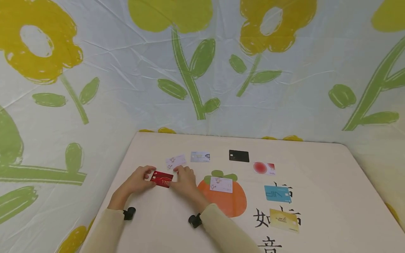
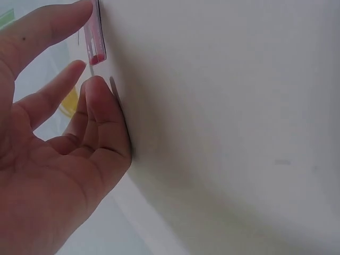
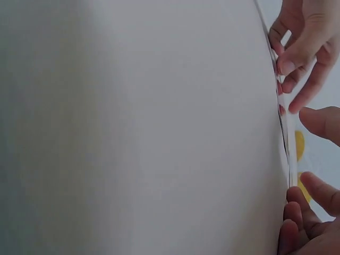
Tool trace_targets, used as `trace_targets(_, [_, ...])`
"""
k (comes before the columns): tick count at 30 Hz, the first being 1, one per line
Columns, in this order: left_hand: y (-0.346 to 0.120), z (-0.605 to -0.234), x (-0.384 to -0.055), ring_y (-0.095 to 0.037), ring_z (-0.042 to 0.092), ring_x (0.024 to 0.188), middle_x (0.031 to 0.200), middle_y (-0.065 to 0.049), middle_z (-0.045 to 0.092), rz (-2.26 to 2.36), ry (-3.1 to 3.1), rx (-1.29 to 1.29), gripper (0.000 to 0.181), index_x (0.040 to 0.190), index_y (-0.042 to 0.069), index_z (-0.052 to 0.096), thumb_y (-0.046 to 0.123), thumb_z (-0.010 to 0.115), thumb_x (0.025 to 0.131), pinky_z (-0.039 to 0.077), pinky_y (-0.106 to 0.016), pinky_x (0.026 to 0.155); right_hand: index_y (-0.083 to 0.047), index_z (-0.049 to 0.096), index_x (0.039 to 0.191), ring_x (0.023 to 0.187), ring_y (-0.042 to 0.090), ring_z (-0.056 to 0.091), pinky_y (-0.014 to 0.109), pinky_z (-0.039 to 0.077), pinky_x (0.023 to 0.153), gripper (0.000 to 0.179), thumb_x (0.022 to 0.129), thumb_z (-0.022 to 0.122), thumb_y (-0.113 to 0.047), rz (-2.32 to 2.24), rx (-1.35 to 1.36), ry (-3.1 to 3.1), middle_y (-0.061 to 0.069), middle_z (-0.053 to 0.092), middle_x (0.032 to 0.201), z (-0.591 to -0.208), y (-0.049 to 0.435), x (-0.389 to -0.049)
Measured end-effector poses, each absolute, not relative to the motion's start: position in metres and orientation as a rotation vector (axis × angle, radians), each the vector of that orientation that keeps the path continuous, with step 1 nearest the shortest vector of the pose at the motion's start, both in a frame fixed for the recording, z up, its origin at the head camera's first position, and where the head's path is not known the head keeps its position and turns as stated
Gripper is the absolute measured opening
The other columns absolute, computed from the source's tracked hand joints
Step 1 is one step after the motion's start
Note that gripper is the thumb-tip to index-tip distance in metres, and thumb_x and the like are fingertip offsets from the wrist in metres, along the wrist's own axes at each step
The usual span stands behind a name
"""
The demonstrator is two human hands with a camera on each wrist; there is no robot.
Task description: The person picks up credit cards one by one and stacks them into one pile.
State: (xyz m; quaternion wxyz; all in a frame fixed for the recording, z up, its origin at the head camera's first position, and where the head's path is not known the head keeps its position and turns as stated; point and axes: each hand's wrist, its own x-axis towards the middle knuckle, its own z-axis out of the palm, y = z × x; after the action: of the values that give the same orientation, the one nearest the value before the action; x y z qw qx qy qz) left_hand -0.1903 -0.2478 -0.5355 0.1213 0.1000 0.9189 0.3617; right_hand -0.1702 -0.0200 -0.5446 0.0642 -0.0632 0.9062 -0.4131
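Note:
A dark red VIP card [image 1: 162,179] lies between the two hands at the left side of the table. My left hand [image 1: 141,179] holds its left end, with the thumb near the lower corner and the index finger curled near the upper one. Up close in the left wrist view, the left thumb [image 2: 58,24] reaches the card's edge [image 2: 95,42] while the other fingers curl down to the tabletop. My right hand [image 1: 186,181] is at the card's right end, thumb near its lower corner. In the right wrist view, its thumb [image 3: 321,123] and fingers stand well apart.
A pale floral card [image 1: 175,161] and a silver card [image 1: 200,156] lie behind. A black card [image 1: 239,156], red-and-white card [image 1: 264,168], blue card [image 1: 277,194] and gold card [image 1: 284,220] curve rightward. Another floral card [image 1: 221,185] lies on the printed orange fruit.

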Motion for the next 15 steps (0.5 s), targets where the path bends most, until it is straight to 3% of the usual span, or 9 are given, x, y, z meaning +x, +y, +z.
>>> trace_targets(7, [-0.2485,-0.5372,-0.1912,-0.026,0.047,0.094,0.102,-0.011,0.052,1.03,2.677,0.315,0.055,0.13,0.005,0.061,0.005,0.08,0.079,0.044,-0.037,0.075,-0.014,0.059,0.12,0.101,0.022,0.043,0.037,0.041,0.081,0.055,0.077,0.085,-0.037,-1.126,-0.162,2.773,0.003,0.049,0.108,-0.5466,-0.0248,-0.1686])
trace_targets(15, [-0.2466,-0.5368,-0.1903,-0.026,0.046,0.094,0.101,-0.011,0.05,1.028,2.675,0.298,0.056,0.131,0.004,0.06,0.005,0.081,0.079,0.043,-0.036,0.074,-0.014,0.06,0.117,0.1,0.023,0.042,0.038,0.04,0.081,0.053,0.077,0.087,-0.034,-1.077,-0.177,2.793,0.004,0.047,0.108,-0.5442,-0.0256,-0.1664])
